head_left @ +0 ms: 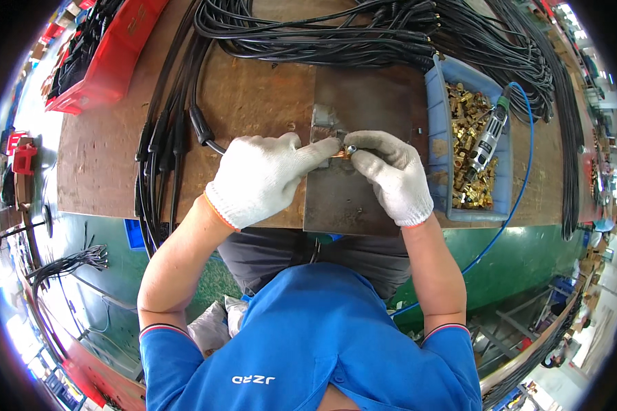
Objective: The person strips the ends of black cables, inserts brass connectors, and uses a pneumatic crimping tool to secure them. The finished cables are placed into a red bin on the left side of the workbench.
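Both my hands wear white knitted gloves and meet over a dark metal plate (349,205) on the bench. My left hand (257,175) is closed around a black cable (214,146), its index finger stretched toward bare copper strands (341,155) at the end. My right hand (394,175) pinches a small shiny metal fitting (351,148) between thumb and fingertips, right at the copper. Whether the strands sit inside the fitting cannot be made out. Left of my left hand, the cable runs from a black moulded joint (200,127).
A blue bin (435,140) of brass fittings stands on the right, with a grey air tool (488,140) and its blue hose (530,147) lying over it. Black cable bundles (301,44) cross the back and hang at left. A red crate (120,58) stands far left.
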Available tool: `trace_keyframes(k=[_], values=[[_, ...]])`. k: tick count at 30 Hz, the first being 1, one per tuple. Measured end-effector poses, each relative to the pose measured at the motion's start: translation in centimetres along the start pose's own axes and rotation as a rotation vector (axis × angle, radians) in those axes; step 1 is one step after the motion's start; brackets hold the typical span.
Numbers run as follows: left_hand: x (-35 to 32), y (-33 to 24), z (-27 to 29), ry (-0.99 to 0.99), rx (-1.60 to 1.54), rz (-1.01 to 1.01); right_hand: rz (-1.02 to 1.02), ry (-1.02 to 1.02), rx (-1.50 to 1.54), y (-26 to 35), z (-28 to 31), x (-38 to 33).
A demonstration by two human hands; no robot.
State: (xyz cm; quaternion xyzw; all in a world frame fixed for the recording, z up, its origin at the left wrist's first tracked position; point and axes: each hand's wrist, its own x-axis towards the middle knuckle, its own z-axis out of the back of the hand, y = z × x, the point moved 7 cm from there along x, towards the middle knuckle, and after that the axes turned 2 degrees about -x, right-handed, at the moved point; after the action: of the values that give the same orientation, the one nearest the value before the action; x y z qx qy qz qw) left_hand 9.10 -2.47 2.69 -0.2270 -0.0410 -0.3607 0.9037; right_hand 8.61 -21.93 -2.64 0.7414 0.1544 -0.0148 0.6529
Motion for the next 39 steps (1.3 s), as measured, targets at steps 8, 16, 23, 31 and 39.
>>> trace_keyframes(k=[8,16,23,31,39], values=[[-0.5,1.1,-0.6,0.035,-0.122,0.040,0.190,0.138,-0.421,1.7,-1.4,0.8],[-0.6,2.0,-0.8,-0.012,-0.170,0.081,0.313,0.106,-0.579,1.9,-2.5,1.6],[-0.2,2.6,-1.3,-0.032,-0.125,0.117,0.340,0.005,-0.745,3.0,-3.1,1.8],[0.4,4.2,-1.6,-0.051,-0.011,0.154,0.638,-0.140,-1.103,3.4,-4.0,3.4],[0.8,5.4,-3.4,-0.056,-0.024,0.159,0.454,-0.062,-1.058,2.9,-3.4,5.1]])
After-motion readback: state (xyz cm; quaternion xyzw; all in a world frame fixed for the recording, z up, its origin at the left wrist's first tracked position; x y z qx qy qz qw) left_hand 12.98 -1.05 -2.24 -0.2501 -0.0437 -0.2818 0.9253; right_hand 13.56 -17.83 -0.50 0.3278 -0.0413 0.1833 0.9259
